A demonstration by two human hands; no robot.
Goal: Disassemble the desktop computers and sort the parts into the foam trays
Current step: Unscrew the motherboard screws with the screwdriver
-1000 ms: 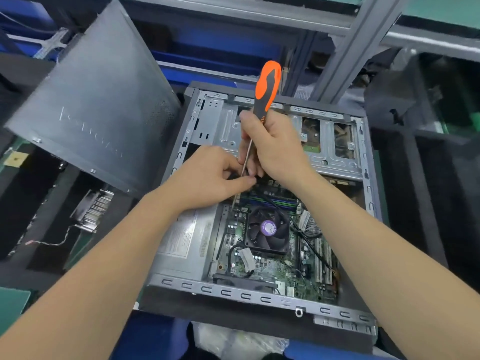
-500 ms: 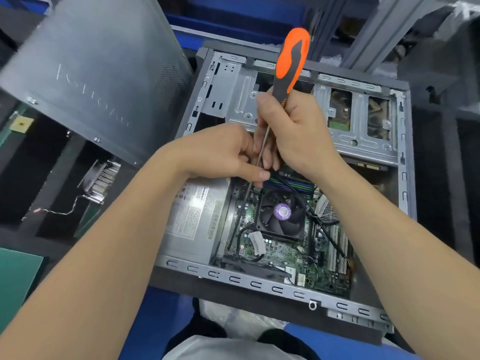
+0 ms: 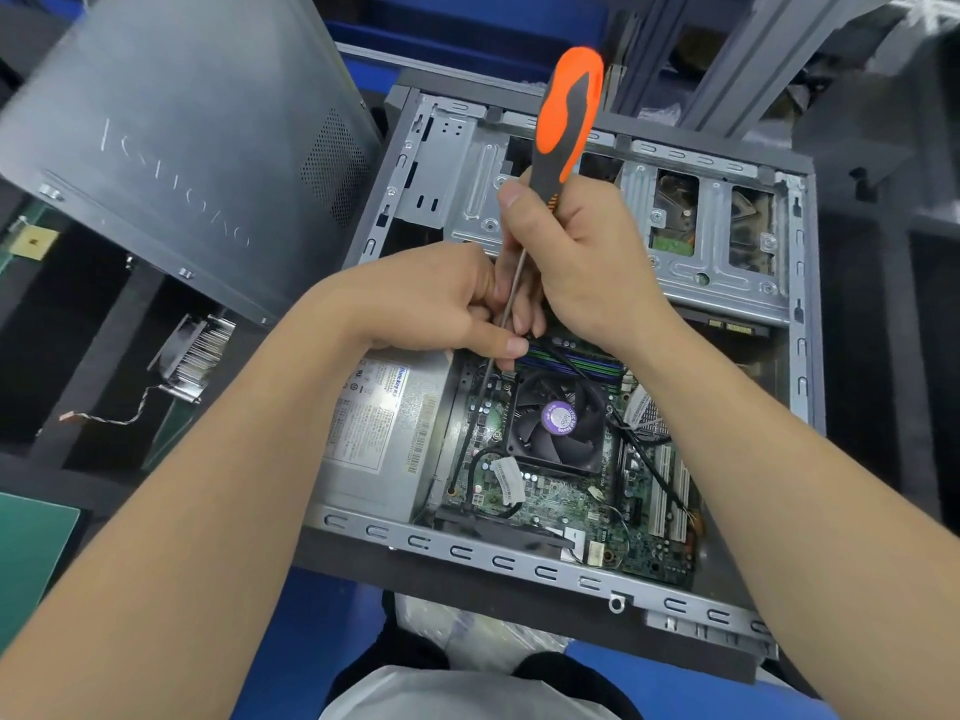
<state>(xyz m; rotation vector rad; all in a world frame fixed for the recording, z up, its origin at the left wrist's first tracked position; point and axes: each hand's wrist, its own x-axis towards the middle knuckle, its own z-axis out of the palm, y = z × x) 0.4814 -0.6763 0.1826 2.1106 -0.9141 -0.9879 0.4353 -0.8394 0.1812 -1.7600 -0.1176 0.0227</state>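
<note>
The right hand (image 3: 576,262) grips the screwdriver (image 3: 569,111) by its handle. Just below, the left hand (image 3: 436,298) pinches its shaft, which slants down to the motherboard (image 3: 545,491) at its left edge.

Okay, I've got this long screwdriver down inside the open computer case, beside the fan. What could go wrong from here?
The tip of the screwdriver sits at the edge of the motherboard, far below the right hand and left hand, so a slip could gouge the board. Loose black cables cross by the CPU fan and might snag the shaft. The side panel leaning at the left may slide.
</note>
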